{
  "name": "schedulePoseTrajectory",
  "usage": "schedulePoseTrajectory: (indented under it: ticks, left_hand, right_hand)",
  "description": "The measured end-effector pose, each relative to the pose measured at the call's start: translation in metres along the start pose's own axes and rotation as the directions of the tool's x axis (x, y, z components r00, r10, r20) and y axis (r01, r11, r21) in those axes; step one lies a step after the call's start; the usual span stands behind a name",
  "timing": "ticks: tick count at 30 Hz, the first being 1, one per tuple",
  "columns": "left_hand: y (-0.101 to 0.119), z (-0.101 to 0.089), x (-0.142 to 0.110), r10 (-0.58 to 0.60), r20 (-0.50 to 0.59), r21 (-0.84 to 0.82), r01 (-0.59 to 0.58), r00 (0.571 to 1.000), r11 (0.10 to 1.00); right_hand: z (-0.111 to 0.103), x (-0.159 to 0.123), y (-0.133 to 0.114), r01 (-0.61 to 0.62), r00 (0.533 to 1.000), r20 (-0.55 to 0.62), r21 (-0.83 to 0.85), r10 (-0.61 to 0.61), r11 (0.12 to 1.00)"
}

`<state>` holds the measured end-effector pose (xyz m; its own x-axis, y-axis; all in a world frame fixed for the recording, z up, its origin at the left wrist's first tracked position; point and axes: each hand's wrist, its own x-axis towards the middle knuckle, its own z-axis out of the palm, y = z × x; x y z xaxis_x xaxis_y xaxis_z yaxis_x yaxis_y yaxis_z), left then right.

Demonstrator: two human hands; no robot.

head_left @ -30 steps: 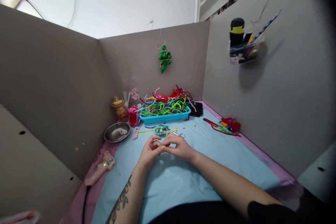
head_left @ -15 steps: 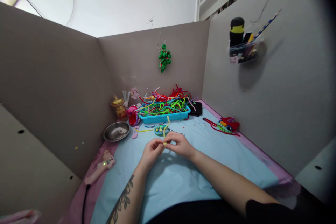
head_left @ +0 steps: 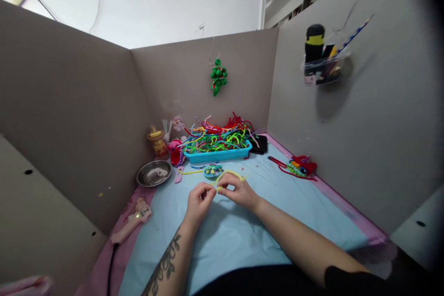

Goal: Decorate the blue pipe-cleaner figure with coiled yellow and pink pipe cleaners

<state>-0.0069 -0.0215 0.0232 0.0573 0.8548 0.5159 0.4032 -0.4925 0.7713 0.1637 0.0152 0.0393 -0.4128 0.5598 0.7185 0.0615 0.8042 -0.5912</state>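
Note:
A pale yellow pipe cleaner (head_left: 233,173) is pinched between both hands above the blue cloth. My left hand (head_left: 201,198) is closed, thumb and forefinger pressed together at the strip's near part. Just beside it, my right hand (head_left: 239,190) grips the same strip with thumb and fingers. The strip's free length arches over the right hand's fingers toward the right. Right behind the hands lies a round turquoise piece with yellow dots (head_left: 212,171). Exactly how the strip is bent between the fingertips is too small to tell.
Behind stands a blue tray (head_left: 218,154) heaped with coloured pipe cleaners. A metal bowl (head_left: 145,178) with small white bits and a pink glue gun (head_left: 130,226) are on the left. Red and green pieces (head_left: 301,166) lie right. Grey panels (head_left: 204,88) surround the table.
The pipe cleaner's free end, upright before, has swung down to the right over the right hand. The hands stay close together, fingertips slightly shifted.

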Motion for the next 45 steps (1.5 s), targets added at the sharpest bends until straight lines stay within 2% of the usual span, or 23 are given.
schedulePoseTrajectory:
  ticks: [4,8,19,22,29,38,42,45]
  left_hand:
    - [0.002,-0.001,0.000,0.088,-0.028,0.070,-0.086,0.996,0.994]
    - [0.002,-0.001,0.001,0.113,-0.040,0.081,-0.110,0.993,0.991]
    - [-0.002,0.003,0.000,0.030,-0.055,0.061,-0.027,0.998,0.998]
    - [-0.007,0.005,0.000,0.007,-0.087,0.044,-0.003,0.996,0.999]
    - [-0.013,0.006,0.000,0.080,-0.067,0.111,-0.072,0.995,0.991]
    - [-0.013,0.006,-0.002,0.256,-0.070,0.193,-0.238,0.964,0.952]
    - [-0.010,0.005,-0.002,0.296,-0.022,0.230,-0.284,0.955,0.931]
    - [-0.008,0.004,-0.003,0.329,-0.008,0.289,-0.312,0.944,0.905]
  right_hand:
    - [0.000,0.000,0.001,-0.031,0.999,0.028,-0.003,0.031,1.000]
    - [0.000,-0.001,0.004,-0.053,0.997,0.064,0.011,0.052,0.999]
    - [0.002,-0.006,0.013,-0.208,0.973,0.109,0.057,0.201,0.976]
    - [0.004,-0.005,0.013,-0.191,0.977,0.102,0.057,0.185,0.980]
    - [0.009,-0.006,0.019,-0.078,0.994,0.081,-0.011,0.078,0.997]
    - [0.009,-0.008,0.024,-0.030,0.976,0.209,-0.139,0.059,0.990]
    - [0.006,-0.007,0.025,-0.027,0.968,0.246,-0.111,0.054,0.993]
    - [0.003,-0.004,0.025,-0.078,0.959,0.271,-0.017,0.080,0.997]
